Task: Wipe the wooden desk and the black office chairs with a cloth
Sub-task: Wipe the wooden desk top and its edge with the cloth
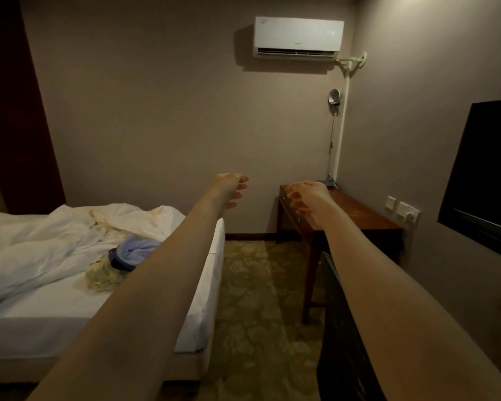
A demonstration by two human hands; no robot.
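Wooden desk (359,211) is seen at the far right, set against the wall. A black chair (339,342) is placed at its near end, partly hidden under the right forearm. Both arms are stretched forward. The left hand (232,189) and the right hand (311,198) are held in the air with fingers loosely curled, and nothing is gripped by either.

No cloth is held, so wiping cannot be begun as things stand. A blue cloth (141,250) and a pale yellow cloth (102,277) are seen bunched on the bed (41,328) at the left, and it is judged that one must be fetched.

The cord and base of a lamp (334,96) at the desk's far end could be snagged by a sweeping stroke. Wall sockets (402,211) just beside the desk could be wetted by a damp cloth.

Of containers, only a desk drawer (285,208) is seen, closed, and its contents cannot be told.
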